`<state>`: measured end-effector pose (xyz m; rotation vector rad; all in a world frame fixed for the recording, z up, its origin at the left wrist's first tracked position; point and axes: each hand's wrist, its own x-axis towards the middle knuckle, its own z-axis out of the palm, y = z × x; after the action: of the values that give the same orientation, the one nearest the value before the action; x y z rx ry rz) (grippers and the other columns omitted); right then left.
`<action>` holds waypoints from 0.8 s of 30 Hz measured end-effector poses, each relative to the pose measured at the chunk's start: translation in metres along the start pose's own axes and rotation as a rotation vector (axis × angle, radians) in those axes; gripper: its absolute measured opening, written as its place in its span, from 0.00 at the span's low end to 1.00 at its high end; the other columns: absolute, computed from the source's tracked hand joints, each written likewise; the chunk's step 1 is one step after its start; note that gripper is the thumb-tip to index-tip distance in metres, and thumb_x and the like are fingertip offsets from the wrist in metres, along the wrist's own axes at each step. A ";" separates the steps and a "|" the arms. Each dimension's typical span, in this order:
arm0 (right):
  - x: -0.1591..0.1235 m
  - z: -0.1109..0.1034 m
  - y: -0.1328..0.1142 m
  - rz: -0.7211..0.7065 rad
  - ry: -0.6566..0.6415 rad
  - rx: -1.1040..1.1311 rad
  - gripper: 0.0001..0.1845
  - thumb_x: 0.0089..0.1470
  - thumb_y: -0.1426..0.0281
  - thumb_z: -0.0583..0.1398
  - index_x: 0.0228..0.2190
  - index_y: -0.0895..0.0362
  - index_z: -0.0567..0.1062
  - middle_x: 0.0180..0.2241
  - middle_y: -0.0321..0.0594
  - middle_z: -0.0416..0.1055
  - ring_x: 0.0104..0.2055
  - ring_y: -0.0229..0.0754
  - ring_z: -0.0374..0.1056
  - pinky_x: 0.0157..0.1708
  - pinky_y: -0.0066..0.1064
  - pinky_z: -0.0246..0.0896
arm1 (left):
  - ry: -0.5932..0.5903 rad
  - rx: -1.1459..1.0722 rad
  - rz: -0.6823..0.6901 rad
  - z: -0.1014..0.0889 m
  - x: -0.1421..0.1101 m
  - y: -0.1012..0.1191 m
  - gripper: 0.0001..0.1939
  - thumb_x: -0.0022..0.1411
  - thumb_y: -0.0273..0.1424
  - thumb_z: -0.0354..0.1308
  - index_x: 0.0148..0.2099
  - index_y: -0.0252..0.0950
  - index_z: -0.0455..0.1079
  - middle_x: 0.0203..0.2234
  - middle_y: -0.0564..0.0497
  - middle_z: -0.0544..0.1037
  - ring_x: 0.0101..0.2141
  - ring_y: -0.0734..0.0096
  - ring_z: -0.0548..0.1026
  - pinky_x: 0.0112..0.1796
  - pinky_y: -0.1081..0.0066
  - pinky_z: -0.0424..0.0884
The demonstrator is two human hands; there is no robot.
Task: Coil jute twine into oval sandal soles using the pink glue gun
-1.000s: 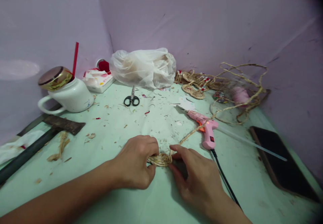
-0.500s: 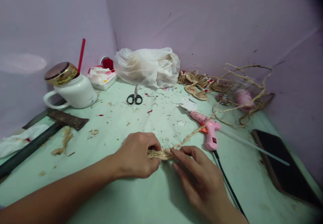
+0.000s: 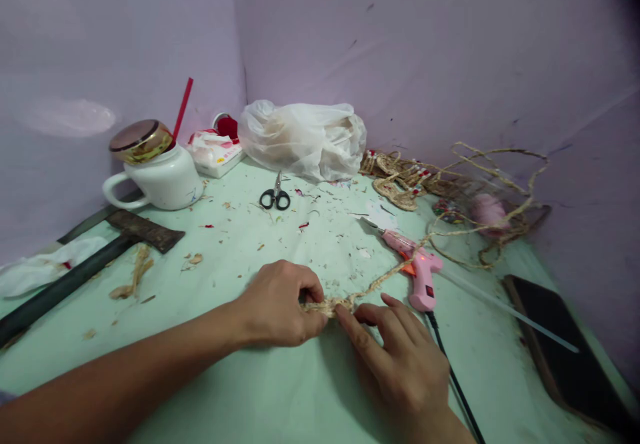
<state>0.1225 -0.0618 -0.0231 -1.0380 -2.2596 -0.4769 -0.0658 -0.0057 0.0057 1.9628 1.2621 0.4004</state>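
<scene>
1. In the head view, the only one, the left hand (image 3: pixel 283 304) is above the table (image 3: pixel 240 391), in the middle of its near part. Its thumb and fingers are gripping a coiled rope piece (image 3: pixel 327 307).
2. The right hand (image 3: pixel 400 357) touches the right end of this piece with one fingertip. Its other fingers are apart and a little bent; I cannot tell whether the thumb pinches from below.
3. From the piece, a twisted cord (image 3: pixel 383 277) goes over the pink glue gun (image 3: pixel 423 274) and reaches loose loops near the far right corner of the table, beside a pink spool (image 3: pixel 489 212).
4. By the right edge lies a phone (image 3: pixel 570 351), and the glue stick (image 3: pixel 510 305) of the gun extends over it.
5. Along the far edge there are a white plastic bag (image 3: pixel 305 141) and several rope ornaments (image 3: pixel 395 194); scissors (image 3: pixel 275 197) lie in front of the bag.
6. Near the left edge stands a white mug (image 3: pixel 173 181), with a hammer-like tool (image 3: pixel 145 229) just before it.
</scene>
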 end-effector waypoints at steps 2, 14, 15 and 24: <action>0.003 0.000 0.000 -0.003 -0.010 -0.013 0.15 0.54 0.83 0.53 0.39 0.59 0.75 0.27 0.41 0.73 0.30 0.42 0.65 0.43 0.42 0.62 | -0.005 0.001 0.002 0.000 -0.001 0.001 0.08 0.44 0.32 0.56 0.28 0.37 0.73 0.21 0.55 0.73 0.23 0.74 0.65 0.25 0.73 0.60; 0.011 0.000 -0.003 0.003 0.058 -0.010 0.08 0.52 0.81 0.58 0.29 0.57 0.75 0.23 0.35 0.77 0.24 0.39 0.63 0.48 0.49 0.50 | -0.010 0.039 -0.049 0.002 0.000 0.004 0.09 0.44 0.34 0.56 0.27 0.36 0.75 0.20 0.54 0.74 0.22 0.74 0.66 0.23 0.74 0.60; 0.012 0.000 -0.004 0.007 0.061 -0.009 0.08 0.51 0.81 0.58 0.29 0.57 0.75 0.22 0.35 0.77 0.24 0.39 0.63 0.48 0.49 0.49 | -0.005 0.048 -0.041 0.002 0.000 0.004 0.09 0.44 0.34 0.56 0.27 0.37 0.75 0.20 0.54 0.74 0.22 0.74 0.66 0.23 0.74 0.60; 0.015 0.000 -0.005 0.065 0.061 -0.040 0.10 0.49 0.81 0.58 0.27 0.54 0.73 0.21 0.31 0.76 0.23 0.39 0.63 0.46 0.49 0.50 | 0.021 0.074 -0.030 0.004 0.000 0.004 0.09 0.44 0.34 0.56 0.28 0.38 0.74 0.20 0.55 0.74 0.22 0.74 0.66 0.23 0.75 0.60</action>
<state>0.1110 -0.0570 -0.0135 -1.0993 -2.1637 -0.5212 -0.0611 -0.0083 0.0055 2.0030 1.3356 0.3652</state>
